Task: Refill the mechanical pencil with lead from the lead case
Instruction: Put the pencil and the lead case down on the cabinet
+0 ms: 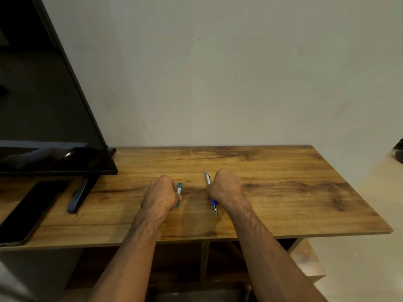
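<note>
Wood-grain brown table (294, 192) fills the lower half of the head view, its far edge against a pale wall (218, 73). Both forearms reach in from below, and the two hands sit near the middle of the table, a little apart.

The left hand (160, 192) is curled round a small teal lead case (179, 190); the case shows along the thumb side of the fist, its far end sticking out past the fingers and its near end low by the table. The right hand (225, 186) is closed round a mechanical pencil (208, 179); the silver clip end points away from the person and out past the knuckles; the blue grip and metal tip come out on the near side, with the tip close to the wood. Whether case or pencil touches the table I cannot tell.

At the left stands a dark screen (43, 105), its black foot (77, 198) lying on the wood; a dark phone (30, 212) lies flat just beside that foot, near the front edge. Open shelves (181, 262) show under the table.
</note>
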